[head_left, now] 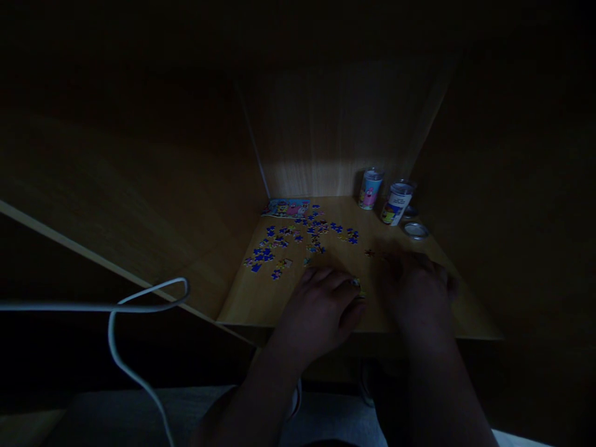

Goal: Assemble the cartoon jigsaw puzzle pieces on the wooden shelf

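In the dim head view, many small jigsaw puzzle pieces (319, 226) lie scattered on the wooden desk top (251, 304), a good part of them blue side up. My left hand (323, 304) rests low over the near part of the desk, fingers curled. A yellowish puzzle piece (356, 284) shows at its thumb and index finger. To the right, my right hand (416, 288) is bent over the surface with its fingers drawn in; shadow hides its fingertips. Just beyond them lies a loose reddish-brown puzzle piece (369, 252).
A cartoon picture sheet (286, 208) lies at the back left. Two clear-topped cartoon cans (370, 189) stand at the back right, with a round metal lid (416, 231) near them. Wooden panels enclose the desk. A white cable (139, 304) hangs at left.
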Tool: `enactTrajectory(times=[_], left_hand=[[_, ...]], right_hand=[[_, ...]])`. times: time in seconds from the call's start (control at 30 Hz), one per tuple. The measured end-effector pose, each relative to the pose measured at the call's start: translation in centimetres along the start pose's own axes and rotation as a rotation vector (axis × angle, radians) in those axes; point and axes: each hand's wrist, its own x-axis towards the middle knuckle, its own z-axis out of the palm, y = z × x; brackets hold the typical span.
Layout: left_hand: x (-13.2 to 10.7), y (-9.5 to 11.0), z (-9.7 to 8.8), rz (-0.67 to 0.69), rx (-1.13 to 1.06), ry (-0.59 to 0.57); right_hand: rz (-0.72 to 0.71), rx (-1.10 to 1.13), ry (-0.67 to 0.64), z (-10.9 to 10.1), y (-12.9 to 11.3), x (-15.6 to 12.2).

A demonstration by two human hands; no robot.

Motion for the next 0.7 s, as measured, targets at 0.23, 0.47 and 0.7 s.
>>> enactTrajectory(times=[0.23, 0.47, 0.7], left_hand=[[-0.06, -0.07, 0.21, -0.002, 0.011, 0.007], [-0.04, -0.11, 0.17, 0.005, 0.042, -0.004], [-0.03, -0.01, 0.14, -0.002, 0.048, -0.013]], right_hand=[[-0.007, -0.035, -0.021, 0.06, 0.03, 0.08], [0.061, -0.116, -0.08, -0.37, -0.71, 0.28], [0.026, -0.033, -0.041, 0.33, 0.21, 0.16]])
